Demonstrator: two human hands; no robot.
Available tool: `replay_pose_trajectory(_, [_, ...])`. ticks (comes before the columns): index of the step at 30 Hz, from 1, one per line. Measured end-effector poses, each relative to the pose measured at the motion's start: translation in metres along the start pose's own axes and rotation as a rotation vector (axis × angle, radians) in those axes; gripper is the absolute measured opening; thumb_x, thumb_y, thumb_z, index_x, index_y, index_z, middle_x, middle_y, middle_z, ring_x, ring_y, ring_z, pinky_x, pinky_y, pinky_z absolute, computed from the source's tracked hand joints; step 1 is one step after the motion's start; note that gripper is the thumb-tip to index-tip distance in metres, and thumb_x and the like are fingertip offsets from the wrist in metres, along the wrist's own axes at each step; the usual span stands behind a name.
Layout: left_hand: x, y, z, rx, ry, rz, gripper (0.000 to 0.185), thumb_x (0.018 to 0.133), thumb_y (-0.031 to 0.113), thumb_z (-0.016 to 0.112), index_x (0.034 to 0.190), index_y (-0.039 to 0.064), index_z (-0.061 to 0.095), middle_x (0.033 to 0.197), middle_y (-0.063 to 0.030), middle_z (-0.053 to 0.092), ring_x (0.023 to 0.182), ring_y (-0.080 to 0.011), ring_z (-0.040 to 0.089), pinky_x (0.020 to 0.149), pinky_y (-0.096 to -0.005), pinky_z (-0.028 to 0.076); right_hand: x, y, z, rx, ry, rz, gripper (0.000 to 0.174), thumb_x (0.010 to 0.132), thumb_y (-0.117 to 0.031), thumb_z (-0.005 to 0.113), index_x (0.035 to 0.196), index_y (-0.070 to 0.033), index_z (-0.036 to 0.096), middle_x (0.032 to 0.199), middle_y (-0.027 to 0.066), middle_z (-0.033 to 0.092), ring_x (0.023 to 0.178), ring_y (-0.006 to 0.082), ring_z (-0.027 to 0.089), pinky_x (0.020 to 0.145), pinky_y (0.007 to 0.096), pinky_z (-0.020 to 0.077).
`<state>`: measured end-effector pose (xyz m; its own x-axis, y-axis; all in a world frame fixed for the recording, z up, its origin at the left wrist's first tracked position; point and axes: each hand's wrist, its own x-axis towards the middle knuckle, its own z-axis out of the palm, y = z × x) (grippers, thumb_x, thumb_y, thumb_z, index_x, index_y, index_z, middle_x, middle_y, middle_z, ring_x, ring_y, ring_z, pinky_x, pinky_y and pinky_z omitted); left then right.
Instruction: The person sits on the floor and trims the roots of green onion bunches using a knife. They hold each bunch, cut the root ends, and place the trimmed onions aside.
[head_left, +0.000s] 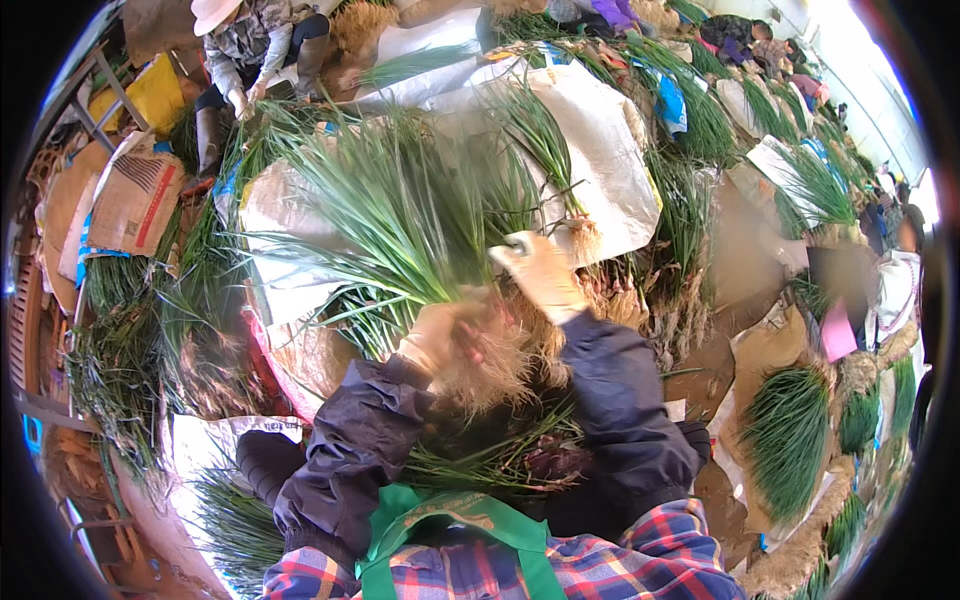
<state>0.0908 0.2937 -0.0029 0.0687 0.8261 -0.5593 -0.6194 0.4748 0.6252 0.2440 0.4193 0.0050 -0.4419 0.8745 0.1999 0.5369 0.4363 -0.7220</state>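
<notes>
My left hand (436, 337), in a pale glove, is closed around the lower stems of a large bunch of green onions (397, 202). The bunch's reddish bulbs and pale roots hang to the right of that hand. My right hand (541, 274), gloved too and slightly blurred, is raised just right of the bunch; whether its fingers hold a stem cannot be told. A smaller bundle of green onions (551, 150) lies beyond it on a white woven sack (611, 142). Loose green onions (480, 457) with dark reddish bulbs lie below my hands, near my green apron (465, 517).
A person (259, 52) in a light hat sits at the upper left, handling greens. Piles of green onions (202, 300) line the left side, near a brown woven sack (135, 202). More bundles (787, 442) lie at right on sacking. Other people work at the far upper right.
</notes>
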Motion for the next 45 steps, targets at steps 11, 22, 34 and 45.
replay_pose_trajectory(11, [-0.043, -0.027, -0.015, 0.366, 0.099, 0.046, 0.017, 0.089, 0.017, 0.063, 0.089, 0.001, 0.068, 0.064, -0.0081, 0.062, 0.056, -0.0189, 0.058, 0.050, -0.0308, 0.046, -0.090, -0.044, 0.056, 0.408, 0.001, 0.366, 0.022, 0.089, -0.016, 0.061, 0.102, 0.000, 0.065, 0.083, 0.0113, 0.068, 0.073, 0.0181, 0.063, 0.070, 0.0332, 0.0497])
replay_pose_trajectory(22, [-0.110, -0.028, -0.088, -0.065, -0.149, 0.302, 0.049, 0.079, 0.011, 0.064, 0.124, -0.003, 0.048, 0.078, -0.0024, 0.056, 0.073, -0.0183, 0.062, 0.068, -0.0266, 0.051, -0.089, -0.037, 0.036, -0.224, 0.040, 0.065, 0.040, 0.088, -0.023, 0.062, 0.123, -0.005, 0.055, 0.098, 0.0169, 0.063, 0.088, 0.0286, 0.062, 0.081, 0.0409, 0.0488])
replay_pose_trajectory(34, [-0.045, -0.028, -0.025, 0.125, -0.030, 0.189, 0.022, 0.089, 0.011, 0.059, 0.108, 0.001, 0.062, 0.075, -0.0104, 0.065, 0.052, -0.0172, 0.060, 0.037, -0.0286, 0.048, -0.139, -0.038, 0.044, 0.004, 0.035, 0.133, 0.017, 0.086, -0.021, 0.066, 0.096, -0.008, 0.071, 0.084, 0.0094, 0.069, 0.070, 0.0156, 0.064, 0.064, 0.0285, 0.0493])
replay_pose_trajectory(45, [-0.119, -0.060, -0.093, 0.026, 0.079, 0.213, 0.029, 0.081, 0.012, 0.063, 0.105, -0.004, 0.059, 0.074, -0.0103, 0.065, 0.056, -0.0225, 0.065, 0.051, -0.0304, 0.054, -0.043, -0.011, 0.056, -0.260, 0.052, 0.116, 0.030, 0.081, -0.026, 0.069, 0.098, -0.002, 0.065, 0.094, 0.0149, 0.065, 0.091, 0.0311, 0.061, 0.082, 0.0384, 0.0473])
